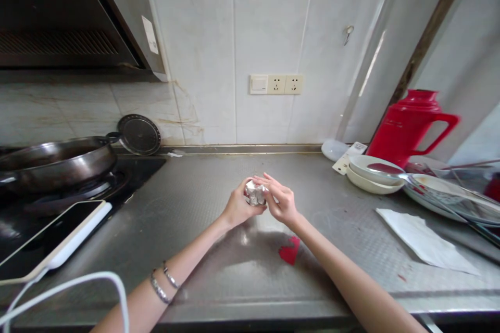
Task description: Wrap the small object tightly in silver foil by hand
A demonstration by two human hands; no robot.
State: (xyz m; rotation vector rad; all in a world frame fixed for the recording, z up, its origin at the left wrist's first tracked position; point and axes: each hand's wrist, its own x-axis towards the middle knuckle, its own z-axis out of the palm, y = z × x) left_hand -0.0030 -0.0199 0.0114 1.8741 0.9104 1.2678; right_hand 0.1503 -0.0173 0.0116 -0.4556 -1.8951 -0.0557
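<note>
Metal countertop (195, 177) forms the work surface, with a red scrap (289, 251) lying toward its front edge. Beyond the scrap, the left hand (239, 207) grips a silvery, crumpled object (255, 193) over the countertop; the right hand (282, 203), fingers bent, contacts the object's right side, whether pinching cannot be told. Farther back, a socket panel (276, 84) is mounted on the tiled wall (203, 26).

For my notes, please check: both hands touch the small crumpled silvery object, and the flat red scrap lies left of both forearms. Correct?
Not fully: in the head view, the flat red scrap lies between the forearms. The left hand and right hand touch the small crumpled silvery object.
</note>
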